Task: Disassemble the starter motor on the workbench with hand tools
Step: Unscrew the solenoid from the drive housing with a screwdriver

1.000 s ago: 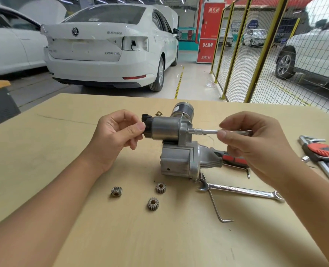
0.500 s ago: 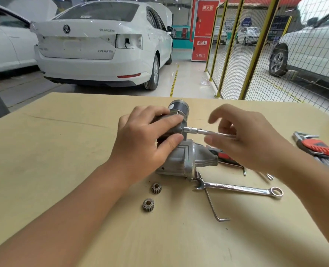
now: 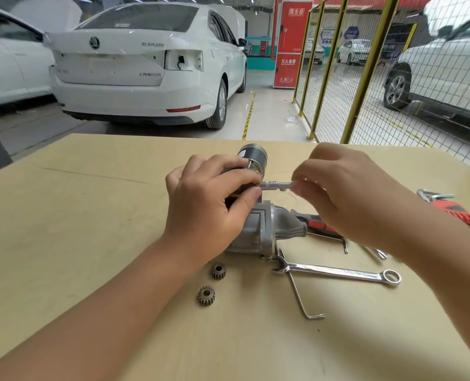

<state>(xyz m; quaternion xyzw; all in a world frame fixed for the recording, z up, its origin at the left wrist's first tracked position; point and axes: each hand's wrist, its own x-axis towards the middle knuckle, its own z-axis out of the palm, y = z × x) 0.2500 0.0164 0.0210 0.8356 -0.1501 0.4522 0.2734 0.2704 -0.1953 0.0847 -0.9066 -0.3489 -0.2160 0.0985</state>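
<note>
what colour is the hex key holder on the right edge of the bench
Red, with silver keys sticking out of the holder; the head view shows it.

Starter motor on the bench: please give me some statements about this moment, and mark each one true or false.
1. The left hand grips the starter motor. True.
2. The right hand holds the wrench. False: the wrench lies on the bench; the right hand pinches a thin driver.
3. Two small gears lie near the left wrist. True.
4. The red-handled tool set lies left of the motor. False: it lies to the right.
</note>
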